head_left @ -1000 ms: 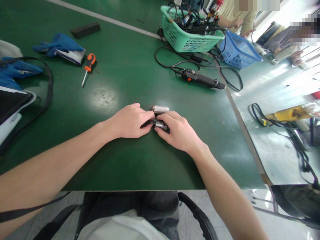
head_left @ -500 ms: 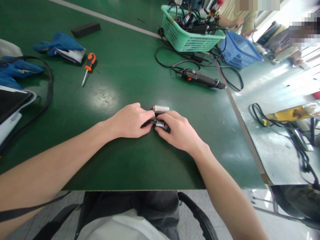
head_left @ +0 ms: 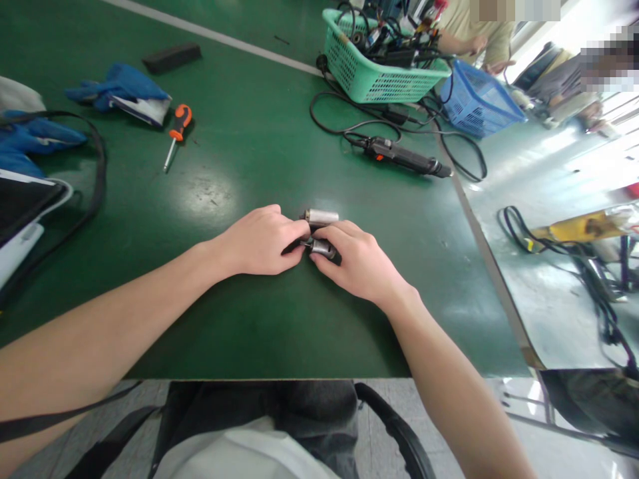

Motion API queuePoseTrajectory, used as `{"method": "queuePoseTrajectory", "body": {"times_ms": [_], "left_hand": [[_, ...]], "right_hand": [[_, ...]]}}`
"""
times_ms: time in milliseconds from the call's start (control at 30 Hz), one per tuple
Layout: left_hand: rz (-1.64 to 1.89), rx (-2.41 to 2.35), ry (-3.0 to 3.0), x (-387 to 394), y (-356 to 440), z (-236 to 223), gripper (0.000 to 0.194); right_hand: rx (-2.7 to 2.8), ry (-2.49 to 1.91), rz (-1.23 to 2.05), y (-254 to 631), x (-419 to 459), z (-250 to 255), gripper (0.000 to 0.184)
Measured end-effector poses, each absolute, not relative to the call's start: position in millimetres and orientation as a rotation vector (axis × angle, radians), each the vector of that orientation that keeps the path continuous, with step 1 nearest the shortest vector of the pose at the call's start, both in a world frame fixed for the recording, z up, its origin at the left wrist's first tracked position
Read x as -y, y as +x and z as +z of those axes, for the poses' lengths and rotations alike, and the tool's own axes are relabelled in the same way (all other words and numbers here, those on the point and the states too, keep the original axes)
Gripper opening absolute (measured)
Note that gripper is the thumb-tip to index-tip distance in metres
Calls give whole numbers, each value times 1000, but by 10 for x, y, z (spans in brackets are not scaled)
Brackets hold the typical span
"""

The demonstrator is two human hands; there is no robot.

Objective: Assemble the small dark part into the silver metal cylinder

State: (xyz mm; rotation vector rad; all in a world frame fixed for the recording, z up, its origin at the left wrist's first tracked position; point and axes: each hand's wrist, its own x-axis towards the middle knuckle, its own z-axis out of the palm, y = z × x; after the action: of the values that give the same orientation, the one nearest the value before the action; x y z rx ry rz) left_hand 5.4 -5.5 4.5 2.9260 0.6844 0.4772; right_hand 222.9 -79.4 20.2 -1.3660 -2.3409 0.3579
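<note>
My left hand [head_left: 259, 241] and my right hand [head_left: 353, 262] meet at the middle of the green table [head_left: 239, 319]. Both are closed on a small silver metal cylinder [head_left: 321, 248] pinched between their fingertips, with a dark part at its left end. A second silver cylinder [head_left: 322, 216] lies on the table just behind my fingers, touching none that I can make out. My palms rest on the tabletop.
An orange-handled screwdriver [head_left: 174, 135] and blue gloves [head_left: 120, 88] lie at the back left. A black electric screwdriver [head_left: 404, 157] with cable lies at the back right, near a green basket [head_left: 379, 73] and a blue basket [head_left: 476, 100]. Another person [head_left: 474, 33] works beyond them.
</note>
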Motion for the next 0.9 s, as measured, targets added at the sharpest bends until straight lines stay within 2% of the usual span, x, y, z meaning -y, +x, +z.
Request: {"method": "queuePoseTrajectory", "body": {"times_ms": [900], "left_hand": [[466, -707, 2924, 58, 54, 44, 14]], "right_hand": [[2351, -1368, 343, 2225, 800, 212, 17]]}}
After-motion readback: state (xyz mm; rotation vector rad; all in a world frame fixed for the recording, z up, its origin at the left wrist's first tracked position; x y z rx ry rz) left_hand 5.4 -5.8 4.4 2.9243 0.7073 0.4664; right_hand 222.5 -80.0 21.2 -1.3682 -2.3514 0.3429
